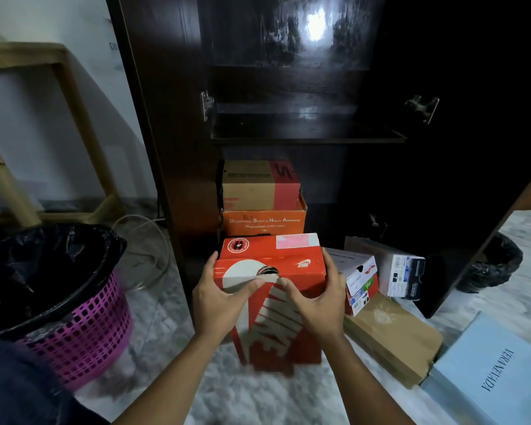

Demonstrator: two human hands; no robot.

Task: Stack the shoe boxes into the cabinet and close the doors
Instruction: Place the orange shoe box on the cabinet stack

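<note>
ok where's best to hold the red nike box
Grip the red nike box by its two long sides, one hand from each side, thumbs on the lid, as the left hand and right hand do: it is long, its short end facing the cabinet.

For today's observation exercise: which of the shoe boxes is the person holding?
The red Nike box, gripped between the left hand and right hand. The others sit stacked in the cabinet or lie on the floor, untouched.

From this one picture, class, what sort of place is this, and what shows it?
Probably a room at home: a dark cabinet standing open, shoe boxes on the floor, a lined pink bin.
</note>
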